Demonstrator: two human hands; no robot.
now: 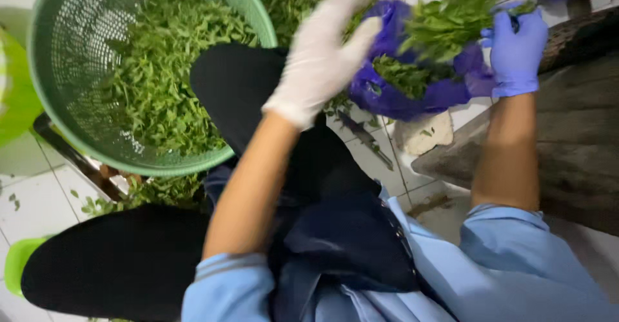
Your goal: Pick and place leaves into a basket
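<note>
White tiled floor (39, 199). Purple bag (393, 90) of greens: right hand (516, 48) clutches bunch (445, 28) above it; left hand (322, 57) spread, beside it.

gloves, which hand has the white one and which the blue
The left hand wears the white glove, reaching toward the purple bag of greens. The right hand wears the blue one, gripping the bag's far edge.

From my screen I see even, soft light from above, with weak shadows only. The left hand (320, 57) in its white glove is smeared by motion blur. The white floor tiles (39, 206) look slightly overexposed.
</note>
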